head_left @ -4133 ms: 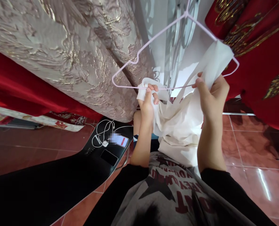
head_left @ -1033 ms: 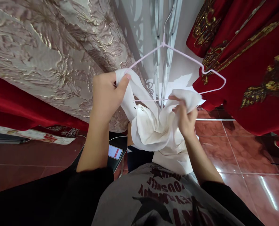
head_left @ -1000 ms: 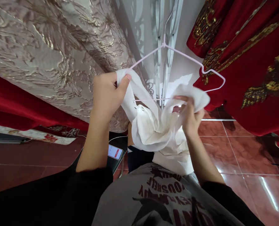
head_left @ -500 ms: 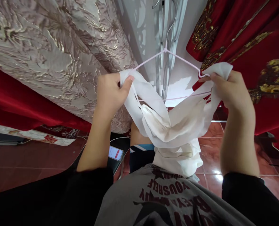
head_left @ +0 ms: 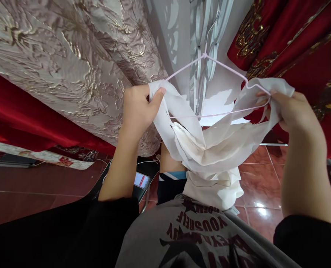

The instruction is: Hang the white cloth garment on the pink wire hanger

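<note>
The right hand [head_left: 293,111] is being moved out to the right end of the pink hanger [head_left: 224,67], closed on one strap of the white cloth [head_left: 210,149]. The other strap is being pinched at the left end by the left hand [head_left: 137,111], so the cloth is being spread wider than a moment ago.

The red tiled floor [head_left: 266,175] shines with reflected light at four o'clock. At eight o'clock a dark low table [head_left: 139,175] stands on it, carrying a lit phone [head_left: 141,180] and a white cable [head_left: 143,162]. A printed cloth strip [head_left: 42,158] lies at nine o'clock.
</note>
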{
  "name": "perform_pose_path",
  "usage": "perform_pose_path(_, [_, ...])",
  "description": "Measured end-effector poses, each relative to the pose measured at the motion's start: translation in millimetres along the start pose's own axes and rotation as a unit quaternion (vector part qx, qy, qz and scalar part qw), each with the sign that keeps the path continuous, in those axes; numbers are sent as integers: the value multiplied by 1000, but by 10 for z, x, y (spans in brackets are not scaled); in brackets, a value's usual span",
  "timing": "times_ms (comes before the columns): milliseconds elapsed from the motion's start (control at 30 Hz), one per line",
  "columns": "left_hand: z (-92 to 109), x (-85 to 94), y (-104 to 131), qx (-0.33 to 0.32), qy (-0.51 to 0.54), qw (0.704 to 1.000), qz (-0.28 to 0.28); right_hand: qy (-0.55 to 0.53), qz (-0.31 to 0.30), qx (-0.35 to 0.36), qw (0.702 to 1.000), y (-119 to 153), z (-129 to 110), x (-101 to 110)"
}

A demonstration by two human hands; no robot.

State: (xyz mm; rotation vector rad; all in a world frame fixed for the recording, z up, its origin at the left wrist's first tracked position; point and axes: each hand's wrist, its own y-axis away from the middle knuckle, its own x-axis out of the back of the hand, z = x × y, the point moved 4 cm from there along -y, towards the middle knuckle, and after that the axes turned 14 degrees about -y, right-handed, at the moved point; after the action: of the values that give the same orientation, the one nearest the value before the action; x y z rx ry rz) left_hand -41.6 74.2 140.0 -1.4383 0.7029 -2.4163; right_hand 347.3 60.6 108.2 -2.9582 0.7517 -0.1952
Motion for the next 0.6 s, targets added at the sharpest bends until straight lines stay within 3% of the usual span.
perform_pose_path(100, [27,-14,11,-2,-15,1000,1,39,-24,0,999,151,-273,-67])
perform_pose_path(267, [52,-93,35,0,-19,1000,0,59,-79,99,990,403,-708,-337])
perform_pose_path(433, [17,-112,23,29,-29,999,35,37,-141,174,974,495,-568,-562])
perform_pose_path(600, [23,-98,27,34,-24,999,31,-117,-194,129,965,632,-428,-588])
